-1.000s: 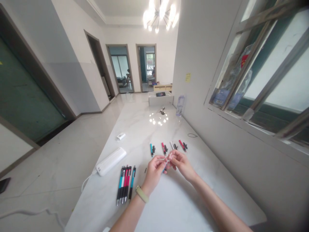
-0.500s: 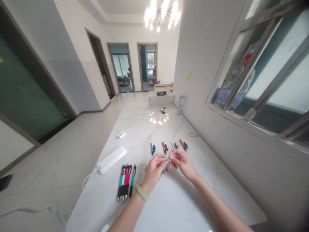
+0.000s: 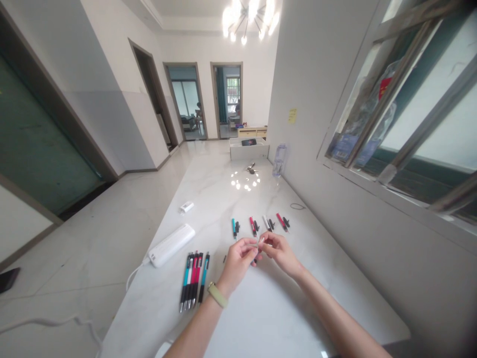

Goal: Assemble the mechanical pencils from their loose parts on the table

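Above the white table (image 3: 268, 318), my left hand (image 3: 238, 259) is closed around a pen barrel, mostly hidden by the fingers; a dark end shows below them. Close against it, my right hand (image 3: 281, 254) pinches a thin whitish pen refill (image 3: 262, 240). Just beyond the hands lie pen parts in a row: a teal barrel (image 3: 233, 226), a red barrel (image 3: 252, 226), a white barrel (image 3: 266, 223) and another red barrel (image 3: 280, 222), each beside black pieces. To the left, several whole pens (image 3: 191, 281) lie side by side, with a teal pen (image 3: 204, 278) slightly apart.
A white power strip (image 3: 171, 245) with a cable and a small white adapter (image 3: 187, 207) lie along the left edge. Farther off are keys (image 3: 252, 169), a bottle (image 3: 278, 160) and a white box (image 3: 249, 150). A wall (image 3: 309, 149) borders the right side.
The teal barrel seen between my hands is now covered by the left fingers. My right hand has shifted slightly toward the left one, and less of the refill shows.
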The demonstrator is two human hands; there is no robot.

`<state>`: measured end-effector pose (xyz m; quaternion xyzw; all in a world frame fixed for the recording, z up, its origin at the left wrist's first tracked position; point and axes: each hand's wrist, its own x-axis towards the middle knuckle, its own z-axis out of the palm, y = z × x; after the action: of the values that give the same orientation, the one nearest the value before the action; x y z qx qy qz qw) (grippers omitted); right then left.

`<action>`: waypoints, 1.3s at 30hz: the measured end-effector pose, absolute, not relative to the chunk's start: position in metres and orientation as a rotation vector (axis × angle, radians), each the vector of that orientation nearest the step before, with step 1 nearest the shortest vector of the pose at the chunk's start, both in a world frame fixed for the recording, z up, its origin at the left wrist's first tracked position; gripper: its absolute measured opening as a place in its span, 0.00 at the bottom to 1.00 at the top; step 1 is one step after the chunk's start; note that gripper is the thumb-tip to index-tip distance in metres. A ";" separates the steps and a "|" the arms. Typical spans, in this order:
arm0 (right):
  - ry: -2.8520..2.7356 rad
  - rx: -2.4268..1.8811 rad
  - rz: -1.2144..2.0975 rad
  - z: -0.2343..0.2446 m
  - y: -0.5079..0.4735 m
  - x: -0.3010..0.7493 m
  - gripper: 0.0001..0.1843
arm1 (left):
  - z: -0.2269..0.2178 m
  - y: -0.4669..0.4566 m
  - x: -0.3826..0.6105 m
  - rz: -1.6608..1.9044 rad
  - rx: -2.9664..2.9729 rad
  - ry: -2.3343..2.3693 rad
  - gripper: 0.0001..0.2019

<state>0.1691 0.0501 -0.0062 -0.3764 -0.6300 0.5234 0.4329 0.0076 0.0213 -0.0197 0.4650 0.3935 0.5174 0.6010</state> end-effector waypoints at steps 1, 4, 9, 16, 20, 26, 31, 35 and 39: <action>-1.570 -0.941 1.301 -0.007 0.050 0.169 0.13 | -0.020 0.022 0.007 1.194 1.103 0.932 0.15; -1.561 -0.942 1.294 -0.009 0.050 0.167 0.14 | -0.018 0.023 0.005 1.174 1.180 1.006 0.13; -1.597 -1.012 1.284 -0.002 0.053 0.165 0.17 | -0.007 0.028 -0.010 1.270 1.252 1.134 0.10; -2.088 -1.098 0.862 0.013 0.064 0.148 0.09 | 0.011 0.045 -0.055 1.633 0.945 1.134 0.11; -2.545 -0.863 0.697 0.009 0.065 0.110 0.11 | 0.008 0.051 -0.062 1.713 0.688 1.039 0.13; -3.014 -0.696 0.452 -0.009 0.070 0.069 0.07 | 0.008 0.052 -0.059 1.665 0.563 0.934 0.11; -3.090 -0.677 0.303 -0.015 0.068 0.071 0.12 | 0.009 0.050 -0.058 1.627 0.561 0.896 0.11; -3.127 -0.797 0.246 -0.012 0.060 0.080 0.16 | 0.006 0.049 -0.053 1.619 0.609 0.928 0.12; -2.869 -0.908 0.530 -0.004 0.060 0.100 0.19 | 0.003 0.049 -0.048 1.617 0.670 1.013 0.12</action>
<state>0.1004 0.0604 -0.0037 -0.2969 -0.9380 0.1733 0.0430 -0.0484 0.0487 0.0026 0.2807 0.4246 0.6777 0.5307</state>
